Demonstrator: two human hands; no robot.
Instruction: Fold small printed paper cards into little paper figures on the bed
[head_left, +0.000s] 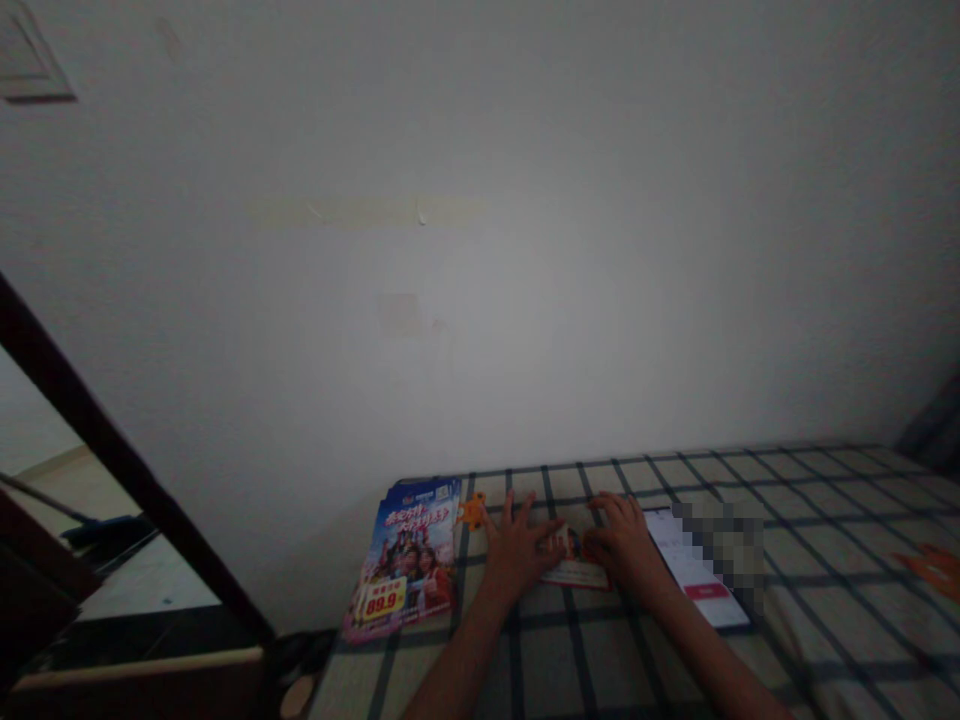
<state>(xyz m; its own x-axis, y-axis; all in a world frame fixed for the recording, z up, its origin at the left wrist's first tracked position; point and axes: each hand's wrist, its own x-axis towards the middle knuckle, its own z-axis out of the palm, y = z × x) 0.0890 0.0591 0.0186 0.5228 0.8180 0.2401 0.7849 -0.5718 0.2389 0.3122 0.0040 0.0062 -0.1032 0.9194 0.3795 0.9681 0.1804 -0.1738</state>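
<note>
Both hands are resting on a small printed card (576,560) lying flat on the checked cloth (810,620): the left hand (517,545) is pressing it with fingers spread open, while the right hand (621,540) is curling loosely over its right end, grasping nothing. A stack of colourful flyers (405,560) is lying to the left, a small orange shape (472,511) beside them, and a phone (694,575) with its screen lit is sitting just right of the card.

Home bedroom, dim light. Mattress under grey checked cotton sheet with dark grid lines (810,500) pushed against bare off-white plastered wall (480,250) (scuffed, faint tape marks). Dark brown wooden bed-frame post (112,450) slants at left. Pale tiled floor (135,580) beyond, dark-headed mop (105,528) lying on it. Glossy colourful advertising flyer with yellow price tag (409,555) on sheet.
</note>
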